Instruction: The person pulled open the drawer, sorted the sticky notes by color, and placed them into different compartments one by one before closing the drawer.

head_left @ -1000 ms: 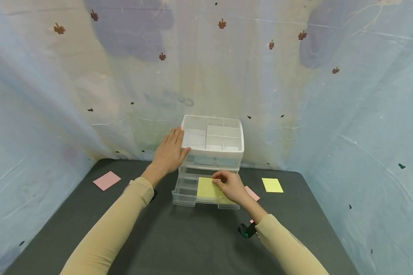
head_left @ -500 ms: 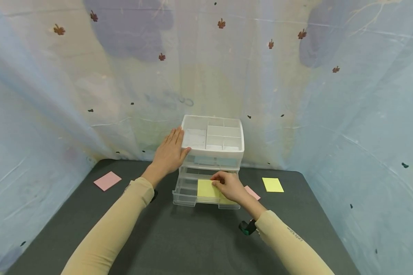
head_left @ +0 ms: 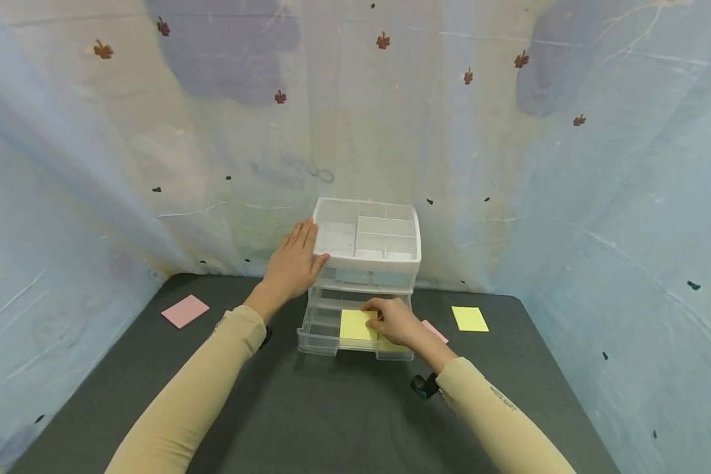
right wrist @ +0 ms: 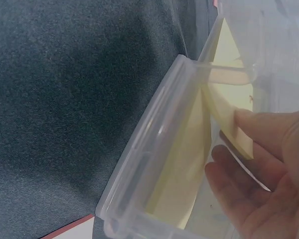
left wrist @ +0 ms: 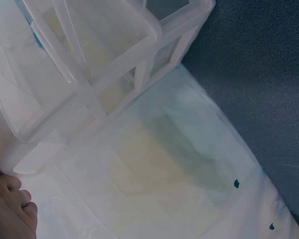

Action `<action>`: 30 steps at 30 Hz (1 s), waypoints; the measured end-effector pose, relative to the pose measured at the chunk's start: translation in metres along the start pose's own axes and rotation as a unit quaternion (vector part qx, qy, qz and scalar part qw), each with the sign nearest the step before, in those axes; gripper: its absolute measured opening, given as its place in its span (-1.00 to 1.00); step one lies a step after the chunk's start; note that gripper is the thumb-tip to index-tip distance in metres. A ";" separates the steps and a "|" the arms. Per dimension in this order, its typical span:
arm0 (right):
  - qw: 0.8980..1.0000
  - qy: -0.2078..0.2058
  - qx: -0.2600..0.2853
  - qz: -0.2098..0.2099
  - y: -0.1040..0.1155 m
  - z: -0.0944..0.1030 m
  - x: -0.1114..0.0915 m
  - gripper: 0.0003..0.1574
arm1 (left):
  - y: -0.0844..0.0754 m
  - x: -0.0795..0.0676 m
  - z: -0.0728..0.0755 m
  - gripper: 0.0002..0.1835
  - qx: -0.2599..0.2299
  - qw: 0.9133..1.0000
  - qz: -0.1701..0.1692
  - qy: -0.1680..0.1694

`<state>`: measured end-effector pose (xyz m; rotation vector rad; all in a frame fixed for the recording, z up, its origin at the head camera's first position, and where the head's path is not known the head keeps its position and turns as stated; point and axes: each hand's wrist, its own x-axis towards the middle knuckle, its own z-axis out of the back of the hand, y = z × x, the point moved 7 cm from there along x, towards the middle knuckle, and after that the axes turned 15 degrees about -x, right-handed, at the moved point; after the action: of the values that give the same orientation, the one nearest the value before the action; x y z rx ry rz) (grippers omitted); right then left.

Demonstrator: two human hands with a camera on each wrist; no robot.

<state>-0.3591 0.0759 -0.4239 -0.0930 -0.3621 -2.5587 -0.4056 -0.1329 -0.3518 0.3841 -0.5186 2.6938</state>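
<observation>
A small white drawer unit (head_left: 367, 262) stands at the table's back, its lower clear drawer (head_left: 318, 329) pulled out. My left hand (head_left: 290, 264) rests straight-fingered along the unit's upper left side, thumb at the front rim. Inside the drawer, my right hand (head_left: 395, 324) pinches a yellow sticky note pad (head_left: 357, 326) by its right edge; in the right wrist view the thumb lies on the tilted pad's (right wrist: 234, 97) face, with fingers beneath. A second yellow pad (right wrist: 182, 184) lies in the drawer by its front wall. My right hand partly covers both pads in the head view.
On the dark table (head_left: 332, 421) a pink pad (head_left: 185, 311) lies at the left and a yellow pad (head_left: 469, 318) at the right. Another pink pad (head_left: 435, 330) is partly hidden behind my right forearm. A patterned curtain (head_left: 355, 131) hangs close behind the unit.
The pinched yellow pad has sunk slightly into the drawer, and my right fingers have shifted a little with it. My left hand has stayed against the unit.
</observation>
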 end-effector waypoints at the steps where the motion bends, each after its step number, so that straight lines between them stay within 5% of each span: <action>1: 1.000 0.005 -0.001 -0.002 0.000 -0.001 0.001 -0.64 | 0.000 0.000 0.000 -0.15 0.000 1.000 -0.001 0.000; 30: 0.998 0.049 -0.036 0.032 0.000 -0.010 0.008 -0.54 | -0.001 0.000 0.000 -0.14 -0.002 1.000 0.002 0.003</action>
<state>-0.3659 0.0686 -0.4327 -0.0056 -0.2254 -2.5016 -0.4054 -0.1324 -0.3512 0.3732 -0.5225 2.6962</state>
